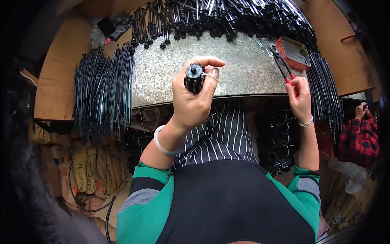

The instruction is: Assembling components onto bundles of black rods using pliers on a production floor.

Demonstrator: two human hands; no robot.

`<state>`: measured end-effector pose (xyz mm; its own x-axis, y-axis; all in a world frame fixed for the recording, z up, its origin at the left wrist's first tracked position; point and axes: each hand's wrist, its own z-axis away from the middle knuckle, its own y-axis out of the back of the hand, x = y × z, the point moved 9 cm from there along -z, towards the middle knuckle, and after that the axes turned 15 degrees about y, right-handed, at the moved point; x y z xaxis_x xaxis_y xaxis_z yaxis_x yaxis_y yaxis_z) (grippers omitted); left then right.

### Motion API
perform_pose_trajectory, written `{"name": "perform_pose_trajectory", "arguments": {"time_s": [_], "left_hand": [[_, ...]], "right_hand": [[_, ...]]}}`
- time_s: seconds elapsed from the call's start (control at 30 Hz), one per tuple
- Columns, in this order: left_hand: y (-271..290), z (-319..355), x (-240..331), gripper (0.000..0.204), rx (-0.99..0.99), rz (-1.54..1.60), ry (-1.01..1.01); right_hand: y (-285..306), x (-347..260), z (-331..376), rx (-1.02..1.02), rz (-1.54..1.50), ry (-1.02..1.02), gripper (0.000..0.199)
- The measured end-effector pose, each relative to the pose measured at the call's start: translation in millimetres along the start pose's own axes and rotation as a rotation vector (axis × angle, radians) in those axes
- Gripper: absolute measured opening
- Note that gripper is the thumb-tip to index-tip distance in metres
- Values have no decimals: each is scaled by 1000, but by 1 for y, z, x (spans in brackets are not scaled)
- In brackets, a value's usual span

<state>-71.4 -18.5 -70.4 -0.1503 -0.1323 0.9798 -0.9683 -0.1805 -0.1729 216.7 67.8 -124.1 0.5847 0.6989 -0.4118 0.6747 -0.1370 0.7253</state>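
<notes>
Within the wrapped fingers (213,61) of the left hand (190,101), a black bundle (194,76) is held round end uppermost, likely stiff, light and slick, best clasped around its sides, while to their right red-handled pliers (280,61) are pinched by the right hand (300,101).

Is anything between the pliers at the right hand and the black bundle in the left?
Nothing visible stands over the tabletop between the pliers in the right hand and the black bundle. At the bundle, the left hand has its thumb along the right side.
</notes>
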Motion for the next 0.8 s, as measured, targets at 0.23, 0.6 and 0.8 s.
{"name": "perform_pose_trajectory", "arguments": {"time_s": [0.23, 0.6, 0.8], "left_hand": [[-1, -26, -19, 11, 64, -30, 45], [4, -31, -27, 10, 80, -9, 40], [8, -29, -28, 19, 55, -74, 1]], "right_hand": [[26, -134, -51, -101, 352, 464, 39], [25, -174, -58, -47, 565, 751, 34], [13, -177, -54, -102, 511, 762, 25]]}}
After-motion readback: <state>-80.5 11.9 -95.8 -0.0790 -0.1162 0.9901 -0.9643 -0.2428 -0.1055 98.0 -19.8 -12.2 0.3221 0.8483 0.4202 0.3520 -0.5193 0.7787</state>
